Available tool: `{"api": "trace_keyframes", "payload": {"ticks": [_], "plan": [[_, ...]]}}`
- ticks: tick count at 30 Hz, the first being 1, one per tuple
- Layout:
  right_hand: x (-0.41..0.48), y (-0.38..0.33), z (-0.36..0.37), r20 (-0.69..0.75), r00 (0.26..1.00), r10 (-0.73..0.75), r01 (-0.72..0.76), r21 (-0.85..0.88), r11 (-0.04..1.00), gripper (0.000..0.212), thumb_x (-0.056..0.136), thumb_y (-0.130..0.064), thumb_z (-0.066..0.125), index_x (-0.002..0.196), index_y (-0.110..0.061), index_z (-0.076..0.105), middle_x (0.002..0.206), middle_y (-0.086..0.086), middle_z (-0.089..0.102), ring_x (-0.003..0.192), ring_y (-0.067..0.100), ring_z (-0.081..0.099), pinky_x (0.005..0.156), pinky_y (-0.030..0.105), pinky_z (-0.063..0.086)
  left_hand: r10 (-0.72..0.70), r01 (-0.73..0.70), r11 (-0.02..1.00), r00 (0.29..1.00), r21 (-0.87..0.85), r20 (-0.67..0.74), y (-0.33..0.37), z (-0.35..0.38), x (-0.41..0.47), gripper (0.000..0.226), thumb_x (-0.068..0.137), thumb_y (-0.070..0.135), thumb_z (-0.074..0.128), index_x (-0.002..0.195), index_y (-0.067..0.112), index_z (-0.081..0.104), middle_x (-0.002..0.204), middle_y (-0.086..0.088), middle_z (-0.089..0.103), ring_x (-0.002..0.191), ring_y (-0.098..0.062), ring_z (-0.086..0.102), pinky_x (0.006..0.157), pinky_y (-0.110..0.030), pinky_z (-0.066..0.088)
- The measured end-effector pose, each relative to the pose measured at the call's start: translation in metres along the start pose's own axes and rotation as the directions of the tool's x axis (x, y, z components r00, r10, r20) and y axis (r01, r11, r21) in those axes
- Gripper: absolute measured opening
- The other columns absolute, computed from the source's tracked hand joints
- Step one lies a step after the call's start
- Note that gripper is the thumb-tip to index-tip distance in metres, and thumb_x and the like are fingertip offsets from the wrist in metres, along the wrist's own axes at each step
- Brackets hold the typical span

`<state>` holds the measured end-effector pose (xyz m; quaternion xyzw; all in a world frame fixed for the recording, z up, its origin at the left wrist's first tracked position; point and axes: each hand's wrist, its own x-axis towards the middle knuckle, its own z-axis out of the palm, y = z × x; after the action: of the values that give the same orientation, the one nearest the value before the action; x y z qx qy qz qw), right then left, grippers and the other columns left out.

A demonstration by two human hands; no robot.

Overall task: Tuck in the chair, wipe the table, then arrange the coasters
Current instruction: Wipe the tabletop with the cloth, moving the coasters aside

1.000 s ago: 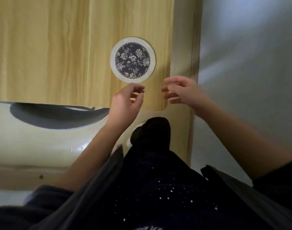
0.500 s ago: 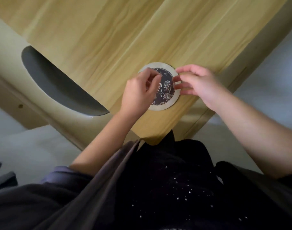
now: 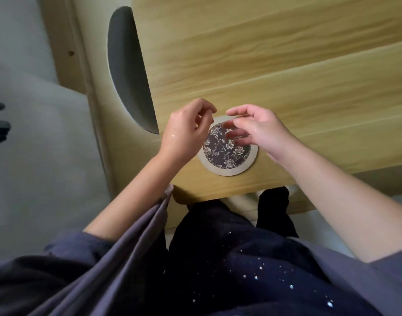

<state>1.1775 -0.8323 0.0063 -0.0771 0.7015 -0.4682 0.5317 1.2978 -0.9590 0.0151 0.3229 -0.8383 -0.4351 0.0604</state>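
Observation:
A round coaster point(image 3: 227, 156) with a dark floral centre and a pale rim lies flat on the light wooden table point(image 3: 275, 71), close to its near corner. My left hand point(image 3: 186, 131) hovers over the coaster's left edge with fingers loosely curled and holds nothing. My right hand point(image 3: 257, 128) hangs above the coaster's upper right part, fingers relaxed and spread, blurred by motion. Neither hand grips the coaster. Its far edge is hidden behind my fingers.
A pale chair back point(image 3: 97, 110) with a dark curved slot point(image 3: 127, 71) stands against the table's left side. Grey floor point(image 3: 35, 156) lies to the left. The table's near edge point(image 3: 218, 192) is right in front of my dark clothing point(image 3: 229, 258).
Half a second ago both hands had their fingers on the coaster; now they have lifted off and it lies free. The view has swung round, so the chair stands at the left.

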Motion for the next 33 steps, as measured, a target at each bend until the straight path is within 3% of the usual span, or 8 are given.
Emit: {"api": "trace_keyframes", "payload": {"ticks": [6, 13, 22, 27, 33], "plan": [[-0.014, 0.006, -0.080, 0.132, 0.990, -0.040, 0.058, -0.136, 0.989, 0.023, 0.096, -0.008, 0.050, 0.104, -0.025, 0.064, 0.096, -0.003, 0.074, 0.083, 0.014, 0.073, 0.075, 0.031, 0.059, -0.098, 0.097, 0.995, 0.985, -0.012, -0.144, 0.052, 0.061, -0.011, 0.018, 0.092, 0.012, 0.048, 0.097, 0.012, 0.065, 0.078, 0.003, 0.066, 0.072, -0.015, 0.063, 0.068, -0.039, 0.053], [-0.046, 0.001, -0.233, 0.201, 0.976, -0.089, 0.138, -0.249, 0.959, 0.023, 0.096, -0.011, 0.050, 0.104, -0.026, 0.065, 0.095, -0.005, 0.075, 0.084, 0.015, 0.073, 0.076, 0.033, 0.057, -0.181, 0.165, 0.983, 0.927, -0.079, -0.327, 0.153, 0.174, -0.032, 0.016, 0.090, 0.013, 0.050, 0.095, 0.016, 0.066, 0.076, 0.008, 0.065, 0.071, -0.014, 0.064, 0.070, -0.039, 0.054], [-0.035, -0.020, -0.332, 0.282, 0.949, -0.139, 0.210, -0.238, 0.948, 0.024, 0.095, -0.008, 0.049, 0.103, -0.024, 0.065, 0.094, -0.003, 0.075, 0.081, 0.016, 0.073, 0.071, 0.030, 0.054, -0.242, 0.197, 0.969, 0.875, -0.147, -0.419, 0.235, 0.254, -0.004, 0.016, 0.089, 0.009, 0.051, 0.091, 0.015, 0.066, 0.074, 0.006, 0.065, 0.069, -0.014, 0.064, 0.066, -0.039, 0.054], [-0.033, -0.017, -0.388, 0.266, 0.950, -0.163, 0.219, -0.196, 0.956, 0.023, 0.097, -0.008, 0.050, 0.102, -0.023, 0.065, 0.095, -0.003, 0.075, 0.082, 0.015, 0.072, 0.072, 0.031, 0.055, -0.213, 0.196, 0.977, 0.892, -0.083, -0.398, 0.269, 0.291, 0.024, 0.014, 0.090, 0.007, 0.054, 0.093, 0.013, 0.067, 0.078, 0.004, 0.066, 0.072, -0.015, 0.063, 0.067, -0.040, 0.054], [-0.046, -0.017, -0.481, 0.341, 0.926, -0.164, 0.256, -0.245, 0.935, 0.021, 0.098, -0.009, 0.051, 0.105, -0.022, 0.066, 0.095, -0.004, 0.075, 0.084, 0.016, 0.073, 0.071, 0.030, 0.055, -0.279, 0.243, 0.960, 0.806, -0.138, -0.522, 0.325, 0.364, 0.028, 0.015, 0.090, 0.005, 0.054, 0.094, 0.011, 0.067, 0.078, 0.001, 0.066, 0.072, -0.016, 0.064, 0.067, -0.041, 0.055]]}}
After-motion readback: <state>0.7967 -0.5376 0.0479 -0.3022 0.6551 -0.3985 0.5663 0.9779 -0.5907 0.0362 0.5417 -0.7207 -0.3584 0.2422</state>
